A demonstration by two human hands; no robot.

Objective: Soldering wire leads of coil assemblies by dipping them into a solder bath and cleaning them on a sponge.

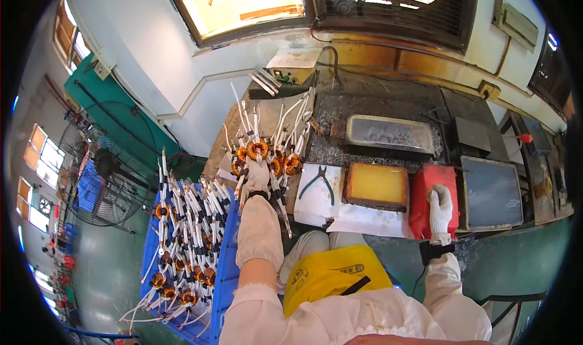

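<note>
My left hand, in a pale glove and a long cloth sleeve, grips a copper-wound toroid coil with white-sleeved leads at the left of the bench. More such coils surround it, their leads sticking up and out. My right hand, in a white glove, is over a red container. Its fingers are curled, and I cannot make out what they hold, if anything. Between the hands lie pliers with dark handles, beside a square pan of yellow material.
A blue crate full of coils stands at my left, near a large fan. Farther back on the bench are a rectangular metal-topped pot and a control box. A grey-surfaced tray lies right of the red container.
</note>
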